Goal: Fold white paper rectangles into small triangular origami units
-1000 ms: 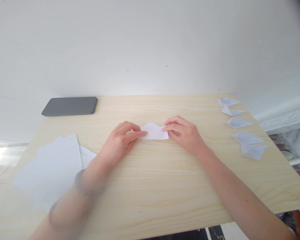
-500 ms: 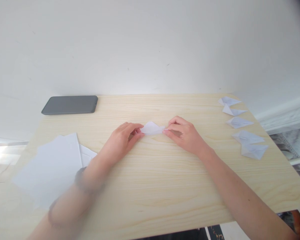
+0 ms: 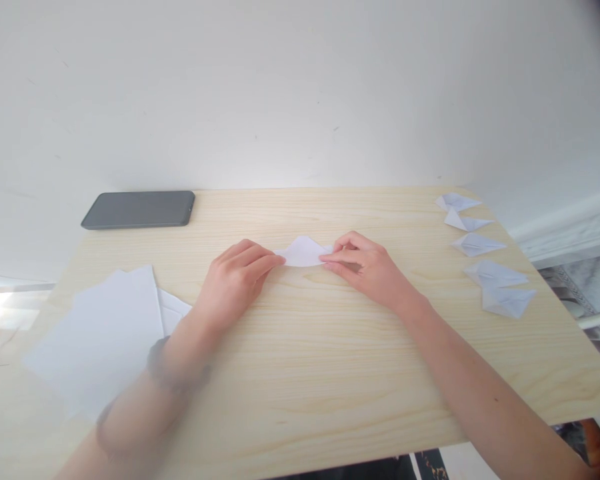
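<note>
A small folded piece of white paper [image 3: 303, 253] lies on the light wooden table [image 3: 330, 360] at its middle. My left hand [image 3: 235, 280] presses curled fingers on the paper's left end. My right hand [image 3: 367, 267] pinches the right end between thumb and forefinger. Both hands rest low on the tabletop, with the paper between them.
A stack of white sheets [image 3: 105, 333] lies at the left front. A dark phone [image 3: 139, 209] lies face down at the back left. Several folded paper shapes [image 3: 485, 260] sit in a row along the right edge. A white wall stands behind the table.
The paper was folded narrower and has shifted slightly away from me. Both hands have moved a little farther back with it, the fingers staying at its two ends.
</note>
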Available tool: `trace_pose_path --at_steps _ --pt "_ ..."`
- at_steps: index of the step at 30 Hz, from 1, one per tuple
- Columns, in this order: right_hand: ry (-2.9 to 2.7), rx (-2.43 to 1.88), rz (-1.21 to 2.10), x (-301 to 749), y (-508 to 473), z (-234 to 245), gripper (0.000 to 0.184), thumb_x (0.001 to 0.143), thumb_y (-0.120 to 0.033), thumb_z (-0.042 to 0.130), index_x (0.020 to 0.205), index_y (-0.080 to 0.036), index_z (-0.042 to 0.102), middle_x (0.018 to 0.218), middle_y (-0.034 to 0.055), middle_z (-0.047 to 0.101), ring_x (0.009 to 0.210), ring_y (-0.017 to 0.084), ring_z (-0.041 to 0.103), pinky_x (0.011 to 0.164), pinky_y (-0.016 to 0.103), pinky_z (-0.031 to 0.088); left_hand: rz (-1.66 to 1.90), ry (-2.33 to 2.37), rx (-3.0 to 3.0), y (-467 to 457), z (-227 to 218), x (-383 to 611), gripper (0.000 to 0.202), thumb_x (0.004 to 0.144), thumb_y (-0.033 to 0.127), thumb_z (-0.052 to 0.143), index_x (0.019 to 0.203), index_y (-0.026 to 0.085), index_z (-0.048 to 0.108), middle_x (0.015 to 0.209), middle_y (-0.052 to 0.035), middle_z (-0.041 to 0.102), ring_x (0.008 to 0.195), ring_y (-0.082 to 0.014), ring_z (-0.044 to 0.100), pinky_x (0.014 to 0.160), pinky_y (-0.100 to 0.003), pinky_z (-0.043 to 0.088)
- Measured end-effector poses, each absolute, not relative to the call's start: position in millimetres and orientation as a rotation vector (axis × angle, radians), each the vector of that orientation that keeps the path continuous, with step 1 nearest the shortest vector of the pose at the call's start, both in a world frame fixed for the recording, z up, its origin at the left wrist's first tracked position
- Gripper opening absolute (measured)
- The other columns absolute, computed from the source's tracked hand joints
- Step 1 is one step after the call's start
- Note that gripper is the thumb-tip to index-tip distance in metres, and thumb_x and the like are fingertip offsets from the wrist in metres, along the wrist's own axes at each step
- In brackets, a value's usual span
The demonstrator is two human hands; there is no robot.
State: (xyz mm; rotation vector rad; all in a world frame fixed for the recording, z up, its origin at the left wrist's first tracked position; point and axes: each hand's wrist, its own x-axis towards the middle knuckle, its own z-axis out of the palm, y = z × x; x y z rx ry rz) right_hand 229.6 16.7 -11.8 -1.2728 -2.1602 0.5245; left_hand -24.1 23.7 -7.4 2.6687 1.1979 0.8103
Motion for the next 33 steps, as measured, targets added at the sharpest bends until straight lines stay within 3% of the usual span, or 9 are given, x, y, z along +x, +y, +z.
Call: trace_pose_path --at_steps 5,11,19,23,26,30,33 --pt "-2.209 -1.152 0.486 229 18 -11 0.020 0.086 -0.019 0.053 0.098 -0.023 0.069 0.097 0.0052 0.059 0.090 0.015 0.056 0.078 0.029 0.046 0.681 1.251 2.716 21 -1 -20 0.018 0.083 0.014 0.050 0.085 0.019 0.067 0.093 -0.0035 0.066 0.087 -0.0186 0.056 0.073 -0.031 0.048" --pt "-2.121 -1.189 0.546 227 17 -8 0.016 0.086 -0.024 0.054 0.090 -0.023 0.069 0.093 0.0024 0.063 0.086 0.014 0.058 0.077 0.028 0.047 0.552 1.305 2.704 17 3 -17 0.033 0.081 0.032 0.054 0.111 0.020 0.062 0.099 -0.0066 0.061 0.092 -0.0230 0.052 0.078 -0.038 0.047" --pt "-2.006 -1.305 0.593 219 18 -8 0.016 0.085 -0.025 0.053 0.076 -0.019 0.065 0.087 0.0033 0.063 0.085 0.015 0.057 0.077 0.030 0.045 0.651 1.289 2.614 22 -8 -16 0.024 0.090 0.030 0.046 0.099 0.021 0.066 0.087 -0.0051 0.061 0.086 -0.0188 0.051 0.073 -0.032 0.046" --pt "-2.015 -1.323 0.625 220 18 -9 0.017 0.087 -0.027 0.051 0.094 -0.022 0.066 0.083 0.0028 0.062 0.081 0.016 0.054 0.072 0.029 0.045 0.670 1.263 2.559 21 -9 -15 0.026 0.090 0.031 0.046 0.106 0.020 0.063 0.087 -0.0055 0.061 0.086 -0.0195 0.051 0.076 -0.033 0.046" --pt "-2.043 -1.359 0.589 220 18 -11 0.028 0.089 -0.029 0.048 0.113 -0.023 0.060 0.080 0.0033 0.060 0.080 0.017 0.052 0.072 0.031 0.044 0.686 1.254 2.506 21 -9 -14 0.027 0.091 0.030 0.044 0.107 0.021 0.064 0.087 -0.0054 0.060 0.084 -0.0193 0.050 0.076 -0.033 0.045" --pt "-2.109 -1.388 0.491 216 18 -12 0.030 0.091 -0.028 0.043 0.113 -0.021 0.061 0.077 0.0043 0.057 0.082 0.019 0.051 0.076 0.033 0.042 0.667 1.317 2.426 22 -9 -12 0.026 0.091 0.029 0.044 0.101 0.020 0.065 0.082 -0.0045 0.060 0.080 -0.0185 0.049 0.074 -0.033 0.043" --pt "-2.124 -1.401 0.458 213 18 -11 0.030 0.092 -0.027 0.041 0.111 -0.020 0.063 0.075 0.0042 0.056 0.080 0.018 0.050 0.075 0.032 0.042 0.616 1.351 2.428 22 -8 -11 0.029 0.091 0.029 0.042 0.110 0.018 0.061 0.080 -0.0047 0.058 0.080 -0.0193 0.049 0.075 -0.034 0.042"
